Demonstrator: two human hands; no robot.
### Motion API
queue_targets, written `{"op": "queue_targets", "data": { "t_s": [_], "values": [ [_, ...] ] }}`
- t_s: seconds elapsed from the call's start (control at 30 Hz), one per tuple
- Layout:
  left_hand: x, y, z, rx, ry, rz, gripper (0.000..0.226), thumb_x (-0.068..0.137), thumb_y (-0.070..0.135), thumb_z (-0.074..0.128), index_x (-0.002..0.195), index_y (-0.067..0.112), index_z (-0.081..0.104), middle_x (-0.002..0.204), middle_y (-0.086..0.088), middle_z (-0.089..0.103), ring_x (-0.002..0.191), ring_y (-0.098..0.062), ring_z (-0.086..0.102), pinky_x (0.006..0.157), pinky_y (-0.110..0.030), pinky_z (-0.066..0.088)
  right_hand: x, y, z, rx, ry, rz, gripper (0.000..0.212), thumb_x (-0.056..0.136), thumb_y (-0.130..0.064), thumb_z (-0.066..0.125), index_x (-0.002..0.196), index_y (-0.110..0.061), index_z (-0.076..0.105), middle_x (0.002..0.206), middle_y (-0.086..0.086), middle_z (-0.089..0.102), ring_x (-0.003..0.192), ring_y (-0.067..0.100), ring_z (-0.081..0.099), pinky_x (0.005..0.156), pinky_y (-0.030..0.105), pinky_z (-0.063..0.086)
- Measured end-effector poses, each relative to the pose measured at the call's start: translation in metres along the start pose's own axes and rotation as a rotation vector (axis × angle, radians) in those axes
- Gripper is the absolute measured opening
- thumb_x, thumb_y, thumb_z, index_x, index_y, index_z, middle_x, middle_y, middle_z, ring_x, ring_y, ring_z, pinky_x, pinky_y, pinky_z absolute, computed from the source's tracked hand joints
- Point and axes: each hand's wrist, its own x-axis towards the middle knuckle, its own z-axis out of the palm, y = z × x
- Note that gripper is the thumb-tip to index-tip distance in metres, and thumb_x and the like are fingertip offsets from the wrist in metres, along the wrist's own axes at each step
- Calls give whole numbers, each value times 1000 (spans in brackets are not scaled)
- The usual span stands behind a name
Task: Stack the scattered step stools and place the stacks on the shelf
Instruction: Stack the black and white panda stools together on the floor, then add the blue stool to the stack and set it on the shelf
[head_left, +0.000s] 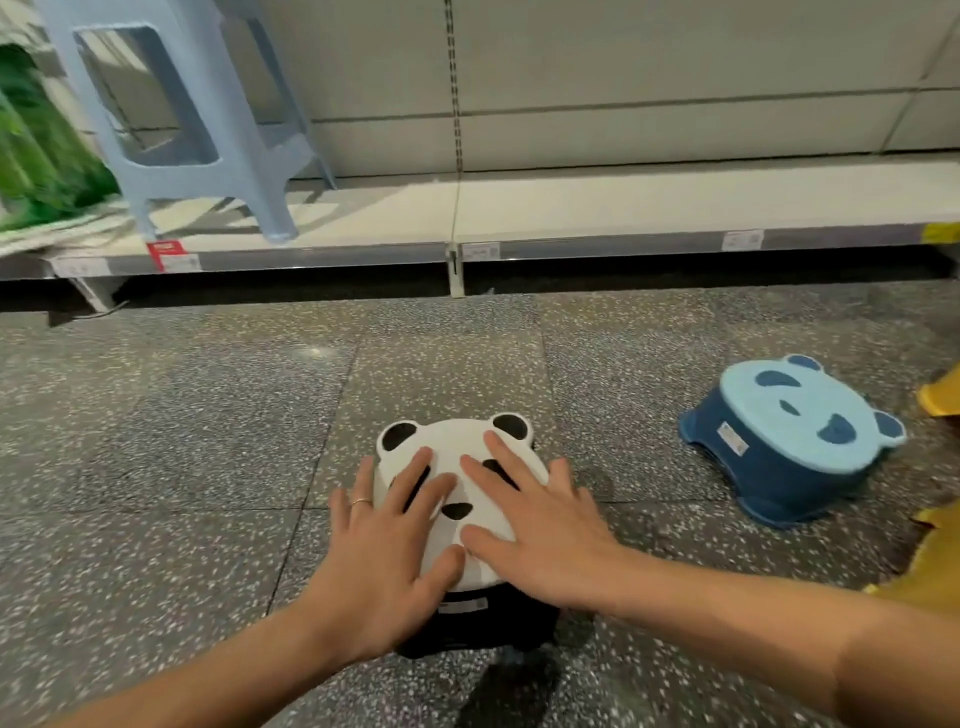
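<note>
A black step stool with a white panda-face top (457, 447) stands on the speckled floor in front of me. My left hand (387, 540) and my right hand (540, 525) both lie flat on its top, fingers spread, gripping nothing. A blue panda step stool (795, 441) with a light blue top sits tilted on the floor to the right, apart from my hands. The low white shelf (623, 208) runs across the back.
A tall pale blue plastic stool (182, 104) stands on the shelf at the left, next to green goods (36, 156). Yellow objects (940, 400) show at the right edge. Open floor lies to the left of the panda stool.
</note>
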Motion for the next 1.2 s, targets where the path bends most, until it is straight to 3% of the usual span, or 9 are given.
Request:
{"op": "queue_targets", "data": {
  "t_s": [0.1, 0.2, 0.4, 0.5, 0.57, 0.7, 0.8, 0.97, 1.2],
  "values": [
    [16, 35, -7, 86, 2, 42, 74, 92, 60, 33, 158, 32, 16, 174, 2, -7, 159, -37, -15, 126, -57, 1, -4, 9, -9, -7, 54, -32, 65, 99, -59, 32, 159, -46, 11, 168, -24, -14, 148, 35, 14, 115, 56, 21],
    [53, 80, -6, 84, 4, 157, 75, 93, 43, 44, 160, 24, 17, 174, -1, -3, 159, -34, -3, 126, -50, 8, -8, 46, -20, -76, 154, 3, 65, 102, -52, 31, 161, -29, 14, 171, -17, -8, 144, 34, 28, 113, 56, 30],
    [145, 180, 21, 60, -55, 288, 67, 87, 50, 55, 146, 22, 38, 171, -4, 12, 155, -38, 14, 121, -56, 24, -17, 181, -61, -22, 317, 349, 64, 100, -54, 36, 157, -26, 24, 169, 0, 18, 145, 42, 31, 111, 61, 32],
    [198, 228, 39, -125, -155, 348, 78, 85, 52, 60, 151, 16, 38, 160, -10, 31, 147, -34, 33, 117, -41, 32, -30, 240, -73, -13, 416, 593, 59, 101, -52, 35, 154, -27, 31, 159, 0, 37, 134, 42, 43, 102, 55, 39],
    [232, 254, 57, -232, -207, 359, 70, 93, 40, 64, 153, 16, 37, 157, -10, 36, 144, -29, 39, 113, -31, 31, -38, 274, -78, -77, 436, 689, 63, 101, -54, 33, 157, -27, 26, 162, 0, 34, 130, 43, 49, 97, 52, 44],
    [299, 292, 97, 20, -125, 496, 56, 99, 44, 49, 152, 31, 37, 169, -4, 20, 148, -44, 27, 119, -58, 29, -34, 326, -79, -49, 402, 860, 69, 104, -56, 26, 163, -27, 7, 173, 0, 1, 134, 40, 49, 94, 46, 45],
    [338, 313, 105, 193, -144, 522, 58, 101, 55, 43, 154, 38, 30, 174, 4, 2, 155, -47, 8, 119, -66, 22, -23, 342, -73, 94, 400, 929, 69, 104, -56, 24, 164, -26, 3, 172, 3, -9, 140, 40, 43, 102, 47, 40],
    [379, 312, 106, 105, -258, 543, 93, 77, 85, 34, 160, 46, 19, 173, 14, 0, 156, -46, 4, 122, -65, 21, -12, 350, -48, 225, 581, 888, 66, 105, -51, 27, 163, -25, 10, 172, 3, -10, 126, 50, 50, 95, 50, 44],
    [345, 294, 104, -74, -144, 461, 91, 73, 78, 45, 157, 45, 31, 170, 13, 12, 152, -42, 8, 120, -63, 27, -11, 329, -49, 257, 602, 829, 60, 106, -41, 32, 162, -32, 12, 172, -3, -10, 126, 50, 46, 86, 45, 42]
  ]
}}
